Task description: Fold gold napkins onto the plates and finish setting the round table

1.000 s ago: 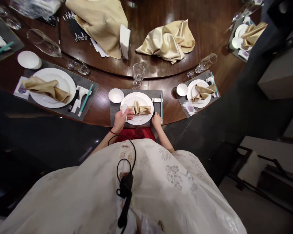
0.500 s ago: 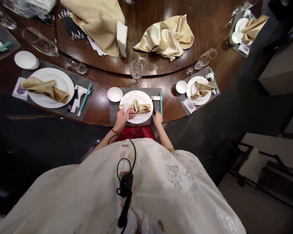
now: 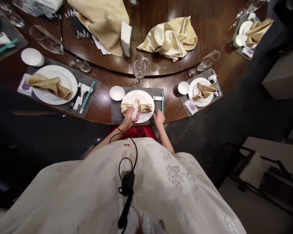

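Observation:
My left hand (image 3: pixel 129 119) is closed around a small white oblong piece (image 3: pixel 135 111), its exact kind unclear, held over the near side of a white plate (image 3: pixel 150 117). A folded gold napkin (image 3: pixel 146 108) lies across that plate, partly behind the hand. Right of the plate, my right hand (image 3: pixel 159 119) has its fingers curled at the near end of a dark fork (image 3: pixel 154 103), covering part of its handle. Beside the fork are a white rest (image 3: pixel 158 98) and teal-wrapped chopsticks (image 3: pixel 162 102). A white bowl (image 3: pixel 117 93) stands at the plate's upper left.
A grey placemat (image 3: pixel 116 112) lies under this setting, with a stemmed glass (image 3: pixel 139 70) behind it. Similar plates (image 3: pixel 70 83) flank it. On the raised central surface are a crumpled gold cloth (image 3: pixel 169 39), a larger cloth (image 3: pixel 107 26), a white napkin stack (image 3: pixel 126 37) and several dark utensils (image 3: pixel 78 26).
The white piece in my left hand has tilted and moved right across the plate, and the fingers have curled around it. My right hand stays by the fork. The view has shifted slightly.

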The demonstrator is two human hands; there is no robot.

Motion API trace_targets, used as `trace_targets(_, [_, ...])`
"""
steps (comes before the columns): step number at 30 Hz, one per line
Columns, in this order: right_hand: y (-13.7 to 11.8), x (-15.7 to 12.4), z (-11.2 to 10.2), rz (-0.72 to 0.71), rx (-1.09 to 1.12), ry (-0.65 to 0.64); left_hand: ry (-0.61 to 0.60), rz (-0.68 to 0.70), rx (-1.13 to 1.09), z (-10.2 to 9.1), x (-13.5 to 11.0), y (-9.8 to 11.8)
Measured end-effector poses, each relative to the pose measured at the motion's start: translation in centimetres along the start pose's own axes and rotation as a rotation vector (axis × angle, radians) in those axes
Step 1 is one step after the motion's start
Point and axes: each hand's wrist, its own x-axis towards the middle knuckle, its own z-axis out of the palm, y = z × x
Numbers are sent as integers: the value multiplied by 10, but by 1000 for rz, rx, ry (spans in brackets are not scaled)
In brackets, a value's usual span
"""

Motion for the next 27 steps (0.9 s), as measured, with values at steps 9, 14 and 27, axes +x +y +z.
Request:
trace_targets(9, [-45, -37, -60, -298, 992, -305, -323, 220, 629, 13, 0, 0])
trace_targets(14, [-14, -35, -73, -322, 903, -615, -622, 504, 1270, 8, 10, 8])
trace_targets(27, [57, 15, 39, 674, 1019, 130, -153, 618, 954, -29, 3, 37])
